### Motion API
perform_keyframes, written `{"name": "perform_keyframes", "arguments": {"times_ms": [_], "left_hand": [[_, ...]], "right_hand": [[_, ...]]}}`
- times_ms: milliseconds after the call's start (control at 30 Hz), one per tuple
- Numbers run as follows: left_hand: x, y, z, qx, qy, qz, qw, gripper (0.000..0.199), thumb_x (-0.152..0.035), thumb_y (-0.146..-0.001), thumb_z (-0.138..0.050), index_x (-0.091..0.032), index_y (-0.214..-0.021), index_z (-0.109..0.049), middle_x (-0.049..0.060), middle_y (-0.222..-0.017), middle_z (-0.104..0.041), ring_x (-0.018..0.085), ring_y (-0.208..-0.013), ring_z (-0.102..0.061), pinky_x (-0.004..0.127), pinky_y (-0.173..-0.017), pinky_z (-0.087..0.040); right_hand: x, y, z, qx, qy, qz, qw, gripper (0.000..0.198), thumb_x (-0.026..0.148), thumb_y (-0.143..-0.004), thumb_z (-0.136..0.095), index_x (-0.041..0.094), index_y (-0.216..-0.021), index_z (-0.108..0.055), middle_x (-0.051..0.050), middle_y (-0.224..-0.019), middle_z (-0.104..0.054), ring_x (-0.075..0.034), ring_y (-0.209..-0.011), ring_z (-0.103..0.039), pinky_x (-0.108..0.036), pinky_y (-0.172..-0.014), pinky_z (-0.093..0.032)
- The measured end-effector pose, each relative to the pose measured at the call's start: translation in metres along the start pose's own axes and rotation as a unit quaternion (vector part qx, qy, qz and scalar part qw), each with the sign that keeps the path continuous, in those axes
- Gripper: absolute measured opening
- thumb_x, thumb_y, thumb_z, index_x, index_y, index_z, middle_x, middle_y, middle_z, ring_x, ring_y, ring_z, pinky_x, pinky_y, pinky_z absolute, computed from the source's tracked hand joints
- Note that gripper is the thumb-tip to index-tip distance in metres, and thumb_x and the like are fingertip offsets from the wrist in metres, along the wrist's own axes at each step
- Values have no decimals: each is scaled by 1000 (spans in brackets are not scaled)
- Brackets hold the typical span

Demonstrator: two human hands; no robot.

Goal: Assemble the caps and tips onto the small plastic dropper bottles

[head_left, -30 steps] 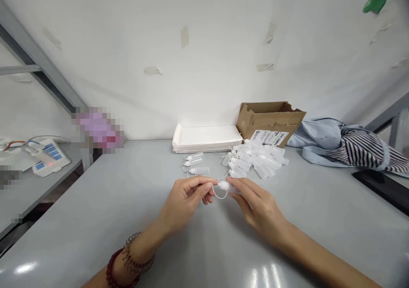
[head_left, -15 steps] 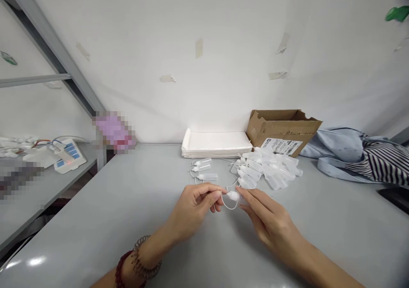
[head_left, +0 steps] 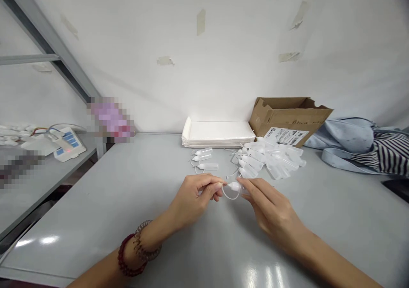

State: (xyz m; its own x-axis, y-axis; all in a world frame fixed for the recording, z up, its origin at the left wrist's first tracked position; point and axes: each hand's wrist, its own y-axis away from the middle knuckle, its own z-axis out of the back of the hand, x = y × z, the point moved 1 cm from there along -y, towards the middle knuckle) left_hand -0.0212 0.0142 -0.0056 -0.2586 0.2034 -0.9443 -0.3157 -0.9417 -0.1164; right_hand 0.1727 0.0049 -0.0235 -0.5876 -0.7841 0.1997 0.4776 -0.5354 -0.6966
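My right hand [head_left: 276,213] grips a small translucent squeeze bottle [head_left: 235,186] by its body, which the fingers mostly cover. The bottle lies roughly level, its white nozzle pointing left. From its neck a thin white strap [head_left: 230,198] loops round to my left hand [head_left: 194,200]. There, thumb and index finger are pinched on the strap's end, right at the nozzle tip; the tip itself is largely hidden. Just beyond my hands lie a few similar bottles [head_left: 208,166] in a loose column. A heap of more bottles [head_left: 271,158] spreads to their right.
A stack of white padded envelopes [head_left: 219,136] rests against the wall. Beside it stands an open cardboard box [head_left: 289,115], behind the heap. A blue fabric bag [head_left: 341,139] and a dark flat object [head_left: 398,192] are at the right. A white power strip [head_left: 70,144] lies on the left-hand table.
The view has tilted down a little, so the wall and table things sit higher in it. Both hands keep their hold on the bottle and strap, with almost no shift between them.
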Motion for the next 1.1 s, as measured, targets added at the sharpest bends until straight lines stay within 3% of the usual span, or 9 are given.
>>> {"name": "perform_keyframes", "arguments": {"times_ms": [333, 500, 867, 1100], "left_hand": [[-1, 3, -9, 35, -51, -19, 998, 28, -19, -86, -46, -16, -64, -63, 1, -64, -61, 12, -61, -56, 23, -62, -45], [-2, 4, -8, 25, -34, 7, 999, 25, -23, -87, -48, -16, -72, -67, 2, -69, -64, 12, -62, -58, 24, -64, -47], [-13, 7, -2, -13, -22, -76, 997, 18, -17, -86, -55, -18, -81, -72, 1, -69, -65, 12, -63, -58, 23, -63, -47], [-17, 10, -1, -7, 0, -99, 995, 17, -13, -86, -56, -17, -84, -72, 1, -70, -65, 11, -65, -58, 22, -63, -47]], "right_hand": [[3, 1, 0, 1, 22, 22, 1000, 41, 1, -88, -43, 17, -125, -47, -10, -88, -63, -18, -73, -59, -30, -62, -50], [0, -1, 6, -15, 6, -3, 1000, 40, 1, -87, -45, 15, -125, -46, -12, -89, -61, -19, -78, -59, -30, -63, -51], [8, -6, 16, -31, -31, -10, 999, 44, -2, -84, -47, 17, -124, -49, -10, -94, -62, -21, -81, -61, -31, -63, -50], [12, -7, 20, -55, -25, 5, 998, 42, -6, -81, -50, 11, -119, -53, -11, -90, -62, -20, -75, -59, -31, -58, -47]]}}
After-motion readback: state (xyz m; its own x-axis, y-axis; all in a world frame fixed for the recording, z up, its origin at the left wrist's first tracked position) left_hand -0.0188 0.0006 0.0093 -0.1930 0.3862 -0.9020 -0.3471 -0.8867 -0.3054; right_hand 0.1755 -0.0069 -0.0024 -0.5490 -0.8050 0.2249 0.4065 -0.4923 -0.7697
